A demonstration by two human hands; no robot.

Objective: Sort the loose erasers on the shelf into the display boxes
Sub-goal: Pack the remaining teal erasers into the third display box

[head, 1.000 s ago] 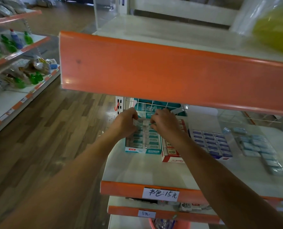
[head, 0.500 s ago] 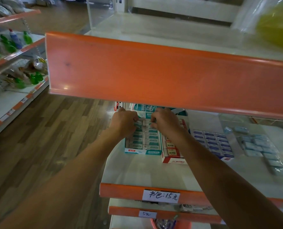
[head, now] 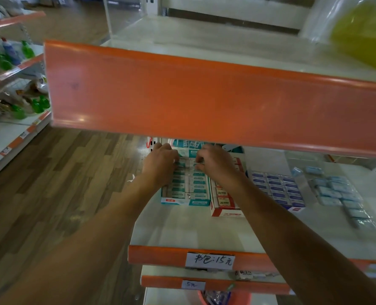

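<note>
- An orange lip (head: 204,102) overhangs low, leaving a narrow gap above the white shelf (head: 182,230).
- The left hand (head: 160,164) and right hand (head: 215,166) reach in side by side, fingers curled onto the back row of the teal display box (head: 186,202); any grip is hidden.
- A red box (head: 225,211) sits just beside it; loose erasers (head: 336,192) lie well right.

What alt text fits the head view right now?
Left hand and right hand reach under an orange shelf edge to the back rows of a teal display box full of erasers. To its right on the white shelf sit a red-and-white box, a blue-labelled box and a scatter of loose wrapped erasers.
</note>
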